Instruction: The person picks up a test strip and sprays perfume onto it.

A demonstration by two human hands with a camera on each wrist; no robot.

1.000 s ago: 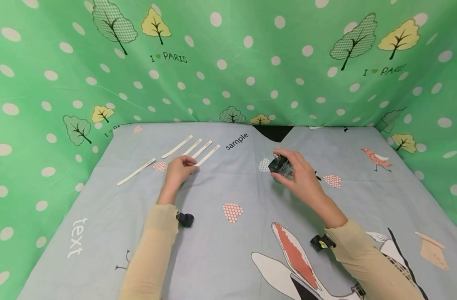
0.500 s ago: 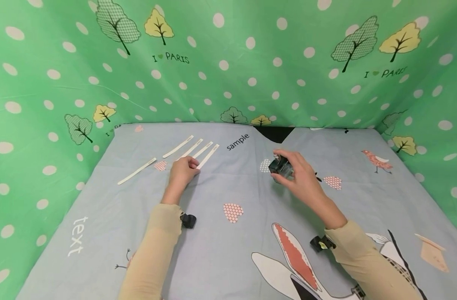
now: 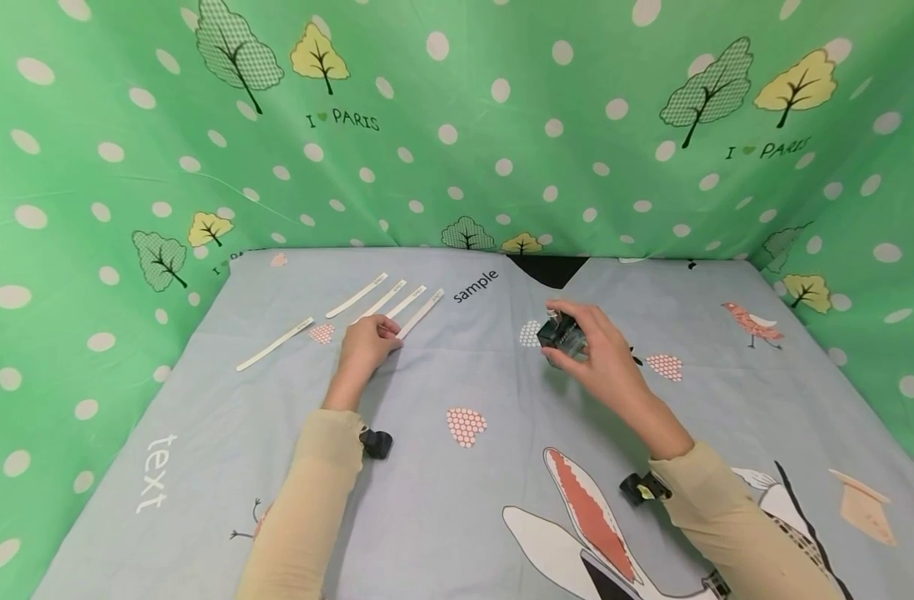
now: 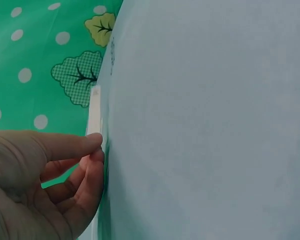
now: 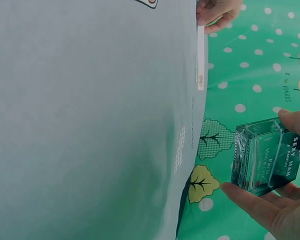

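Pinches the near part of a pale strip between thumb and fingertips of the left hand, perhaps to leave its labelled far end uncovered and readable. Hard to tell from these views about contact between that far end and the cloth. Grips the bottle in the right hand, well apart on the right, with thumb and fingers curled round opposite sides and one fingertip close to the silver top; likely held so for a steady hold with the top within that finger's reach. Apparently held up off the cloth, not resting on it. Impossible to make out any actual touch of that fingertip on the top. Leaves three more strips lying slantwise just beyond and left of the left hand, with labelled ends all on the far side, presumably to keep each separate and easy to pinch. Leaves a lone strip farther left and nearer, apart from the row, maybe on purpose. Compared with half a second earlier, shows the pinched strip swung slightly right at its far end, with the left hand in nearly the same spot; shows no clear change in bottle or right hand.
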